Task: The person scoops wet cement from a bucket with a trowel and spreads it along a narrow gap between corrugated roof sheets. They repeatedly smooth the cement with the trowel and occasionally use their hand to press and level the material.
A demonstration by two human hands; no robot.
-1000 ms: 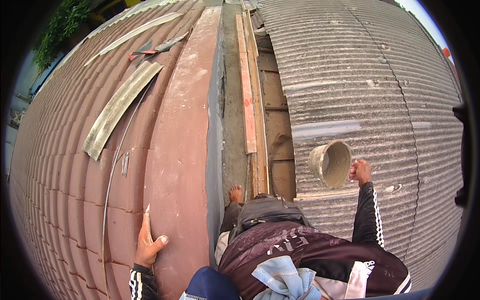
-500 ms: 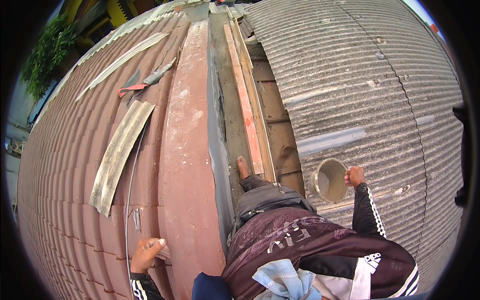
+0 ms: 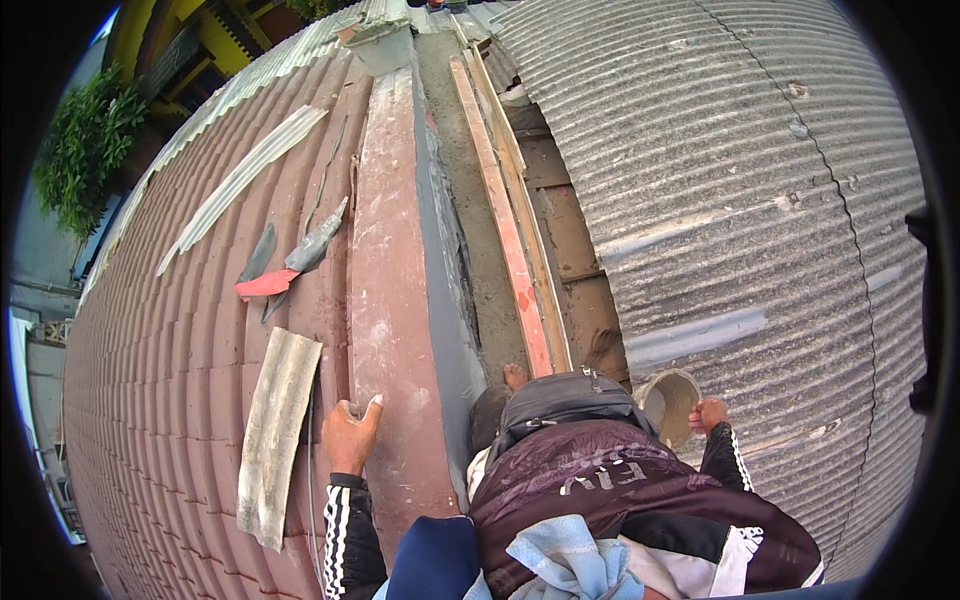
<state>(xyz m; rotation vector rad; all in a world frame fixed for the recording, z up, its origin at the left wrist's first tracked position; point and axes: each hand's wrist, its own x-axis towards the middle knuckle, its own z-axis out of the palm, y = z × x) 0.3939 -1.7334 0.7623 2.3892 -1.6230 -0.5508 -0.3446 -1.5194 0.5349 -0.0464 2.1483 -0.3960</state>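
Note:
My right hand (image 3: 708, 415) is closed on the rim of a grey bucket (image 3: 686, 384), which hangs tilted at my right side, over the corrugated sheets. Grey residue coats the inside of the bucket; how much it holds is hard to make out. My left hand (image 3: 352, 437) is by the left edge of the reddish-brown wall cap (image 3: 390, 330), fingers curled in and thumb sticking up, with nothing seen in it. Whether it touches the cap cannot be told. Beside it on the tiles lies a weathered corrugated offcut (image 3: 278, 440).
A bare foot (image 3: 515, 377) stands in the narrow cement channel (image 3: 470, 190). Long wooden boards (image 3: 505, 215) line it, beside an open gap (image 3: 565, 240). Grey corrugated roofing (image 3: 720, 200) spreads right, brown tiles (image 3: 150, 370) left. Red and grey scraps (image 3: 268, 283) and a grey tub (image 3: 385, 50) lie ahead.
My left hand has moved forward and right, toward the wall cap. The bucket, still in my right hand, sits lower in view, closer to my body. The view has shifted as I move.

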